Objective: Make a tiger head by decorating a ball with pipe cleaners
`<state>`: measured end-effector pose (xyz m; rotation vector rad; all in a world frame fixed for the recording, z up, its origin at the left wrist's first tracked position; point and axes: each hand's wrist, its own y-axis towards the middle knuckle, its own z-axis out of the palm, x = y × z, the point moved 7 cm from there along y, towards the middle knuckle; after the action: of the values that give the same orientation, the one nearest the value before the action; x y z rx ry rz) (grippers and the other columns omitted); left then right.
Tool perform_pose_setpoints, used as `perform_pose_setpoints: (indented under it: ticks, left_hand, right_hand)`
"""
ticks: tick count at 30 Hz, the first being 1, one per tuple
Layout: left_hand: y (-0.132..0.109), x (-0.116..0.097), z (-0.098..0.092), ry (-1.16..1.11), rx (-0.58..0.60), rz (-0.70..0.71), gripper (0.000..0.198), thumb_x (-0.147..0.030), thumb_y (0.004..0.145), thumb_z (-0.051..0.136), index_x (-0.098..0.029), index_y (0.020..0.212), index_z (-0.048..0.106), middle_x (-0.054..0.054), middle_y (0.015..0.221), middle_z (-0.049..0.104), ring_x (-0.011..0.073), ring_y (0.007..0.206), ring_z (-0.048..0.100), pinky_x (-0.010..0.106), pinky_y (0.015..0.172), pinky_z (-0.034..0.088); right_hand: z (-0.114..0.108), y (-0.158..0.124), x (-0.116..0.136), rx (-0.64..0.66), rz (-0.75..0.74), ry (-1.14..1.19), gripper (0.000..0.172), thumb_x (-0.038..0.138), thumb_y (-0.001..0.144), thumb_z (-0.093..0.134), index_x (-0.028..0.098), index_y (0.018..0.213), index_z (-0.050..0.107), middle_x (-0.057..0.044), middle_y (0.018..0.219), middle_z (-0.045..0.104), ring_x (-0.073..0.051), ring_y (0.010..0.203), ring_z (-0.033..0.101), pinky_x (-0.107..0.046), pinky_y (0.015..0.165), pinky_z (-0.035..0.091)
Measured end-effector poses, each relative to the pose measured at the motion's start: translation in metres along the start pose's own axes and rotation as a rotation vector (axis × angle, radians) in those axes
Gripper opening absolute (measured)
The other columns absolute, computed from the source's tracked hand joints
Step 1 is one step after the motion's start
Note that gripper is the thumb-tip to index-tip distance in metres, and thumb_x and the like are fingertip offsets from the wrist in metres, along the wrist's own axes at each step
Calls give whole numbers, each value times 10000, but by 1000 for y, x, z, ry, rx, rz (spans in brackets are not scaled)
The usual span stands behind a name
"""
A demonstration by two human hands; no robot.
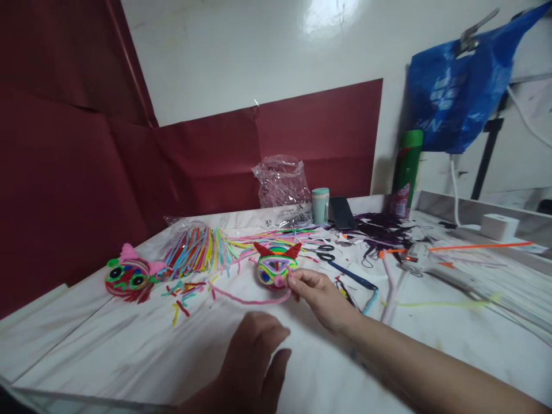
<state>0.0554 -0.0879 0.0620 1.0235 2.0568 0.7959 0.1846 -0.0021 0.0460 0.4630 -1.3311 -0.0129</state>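
My right hand (317, 293) pinches a pink pipe cleaner (254, 302) between thumb and fingers, right beside the pink nose of a colourful pipe-cleaner animal face (276, 265). That face has red pointed ears and a blue eye on its left side; its right side is partly behind my fingers. The pipe cleaner's long tail curves away to the left above the table. Lower in the view, my left hand (259, 356) is apart from everything, thumb and fingers spread, holding nothing.
A second animal face (129, 276) lies at left, beside bundled pipe cleaners (196, 250) and cut scraps (185, 296). Scissors (323, 253), a cup (319, 206), a phone (342, 213) and purple strands (382, 230) lie behind. A glue gun (444, 273) is at right, near a white charger (499, 227).
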Motion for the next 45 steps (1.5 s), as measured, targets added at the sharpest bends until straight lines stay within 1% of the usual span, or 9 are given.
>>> perform_pose_setpoints:
  ticks: [2, 4, 7, 9, 13, 19, 26, 40, 45]
  left_hand:
    - [-10, 25, 9, -356, 94, -377, 92, -230, 800, 562, -177, 828, 631, 57, 732, 649, 179, 698, 592, 308, 667, 459]
    - [-20, 50, 16, -764, 53, -803, 198, -339, 772, 601, -152, 833, 627, 72, 709, 665, 192, 657, 610, 320, 640, 468]
    - [-16, 74, -6, -1172, -349, -1058, 150, -279, 762, 632, -144, 814, 592, 64, 741, 669, 168, 678, 628, 315, 692, 483]
    - [-6, 83, -27, -1278, -535, -1009, 141, -207, 802, 584, -143, 684, 538, -24, 529, 543, 84, 476, 518, 239, 576, 457]
    - [10, 84, -39, -1181, -461, -892, 207, -283, 821, 574, -154, 676, 501, -98, 417, 339, 35, 342, 269, 158, 388, 264]
    - [15, 62, 22, -712, 29, -858, 492, -649, 770, 455, -168, 672, 485, -68, 432, 391, 58, 368, 280, 195, 380, 198]
    - [34, 55, 54, -564, 223, -706, 531, -683, 778, 389, -171, 681, 490, -58, 468, 373, 80, 413, 307, 228, 403, 237]
    - [24, 58, 77, -577, 374, -760, 535, -692, 778, 312, -209, 557, 379, -48, 417, 378, 93, 378, 339, 232, 394, 260]
    - [37, 56, 43, -351, 181, -654, 276, -429, 723, 586, -182, 685, 469, -20, 630, 501, 127, 598, 456, 246, 570, 361]
  right_hand:
    - [2, 1, 0, 35, 8, 92, 333, 490, 707, 689, 163, 735, 636, 0, 680, 599, -105, 605, 471, -241, 575, 353]
    - [9, 0, -2, 116, 31, 135, 341, 488, 699, 700, 155, 728, 632, -5, 664, 615, -97, 571, 483, -241, 565, 363]
    - [18, -4, -5, 188, 72, 104, 361, 491, 699, 700, 143, 667, 608, 6, 594, 599, -80, 514, 472, -237, 547, 362]
    - [19, -5, -8, 190, 96, 86, 376, 502, 694, 697, 146, 645, 588, 12, 569, 592, -78, 498, 470, -236, 537, 360]
    - [19, -5, -11, 153, 102, 83, 372, 503, 696, 694, 154, 653, 575, 24, 538, 586, -73, 464, 454, -233, 514, 338]
    - [5, -5, -6, -50, 37, 98, 313, 449, 679, 729, 145, 712, 664, 28, 568, 561, -78, 538, 436, -228, 550, 319]
    - [-1, 0, -4, -115, 64, 205, 335, 463, 652, 740, 136, 655, 670, 36, 491, 521, -72, 478, 401, -229, 513, 292]
    - [17, -7, -12, 17, 138, 310, 358, 521, 709, 659, 179, 727, 555, 30, 433, 573, -162, 361, 544, -272, 395, 412]
    - [2, -4, 5, -64, -50, -7, 344, 511, 753, 616, 175, 692, 578, -5, 621, 619, -142, 599, 569, -270, 601, 448]
